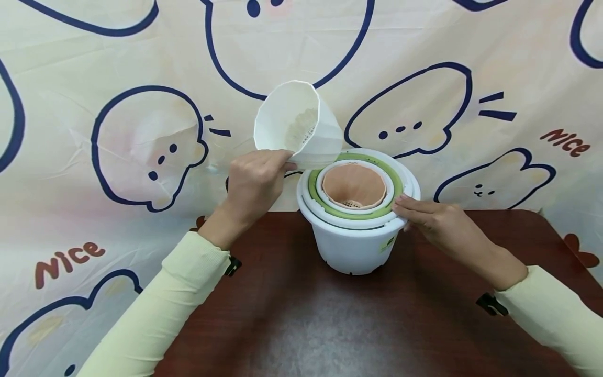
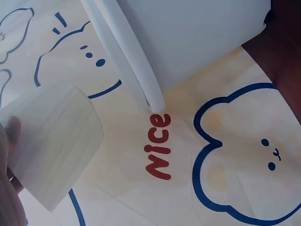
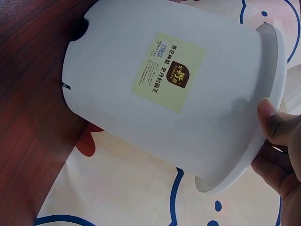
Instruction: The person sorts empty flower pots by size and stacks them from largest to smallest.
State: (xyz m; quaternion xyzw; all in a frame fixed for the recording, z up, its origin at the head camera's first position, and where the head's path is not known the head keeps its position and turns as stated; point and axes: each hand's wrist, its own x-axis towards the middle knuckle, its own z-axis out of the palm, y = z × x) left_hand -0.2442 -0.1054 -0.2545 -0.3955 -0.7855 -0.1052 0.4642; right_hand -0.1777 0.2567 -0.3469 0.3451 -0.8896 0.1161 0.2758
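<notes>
My left hand (image 1: 256, 180) pinches the rim of a small white faceted flower pot (image 1: 327, 136). That pot is tilted, its mouth facing me and its holed bottom showing inside. In the left wrist view the same pot (image 2: 61, 141) looks thin and translucent. On the table stands a large white flower pot (image 1: 350, 251) with several others nested in it, among them a green pot (image 1: 398, 183) and, innermost, a peach pot (image 1: 353, 183). With fingers and thumb my right hand (image 1: 445, 225) grips the right side of the large pot's rim (image 3: 268, 117).
The brown wooden table (image 1: 330, 324) reaches back to a printed cloth (image 1: 264, 47) with cartoon faces. The large pot stands near the table's far edge. A printed label (image 3: 169, 73) is on its side. Dark straps sit at both sleeve cuffs.
</notes>
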